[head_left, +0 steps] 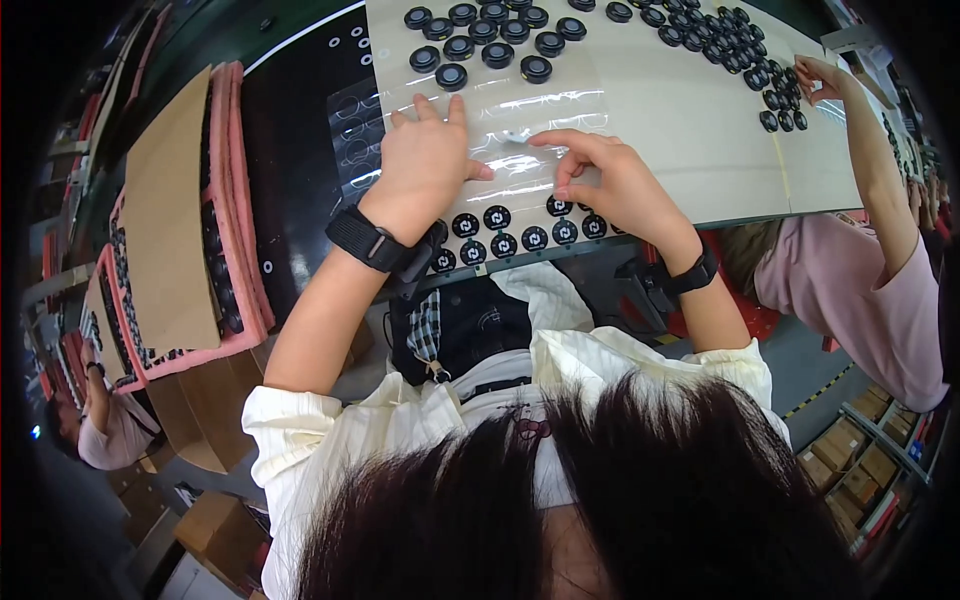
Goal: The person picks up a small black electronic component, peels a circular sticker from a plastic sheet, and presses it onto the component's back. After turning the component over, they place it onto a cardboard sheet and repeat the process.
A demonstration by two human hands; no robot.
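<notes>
Left hand (428, 160) splayed on clear sheet (515, 178), probably keeping it flat on worktop (690, 150); right hand (618, 178) curled over it, can't make out if grip holds anything; black discs (483, 31) beyond, likely parked within reach

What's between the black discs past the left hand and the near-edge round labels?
Head view: glossy clear plastic sheeting, left hand and right hand over it.

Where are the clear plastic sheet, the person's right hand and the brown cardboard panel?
Clear plastic sheet (512, 160): head view, glossy part between the hands.
Right hand (620, 188): head view, back of the hand.
Brown cardboard panel (172, 225): head view, broad flat face.
</notes>
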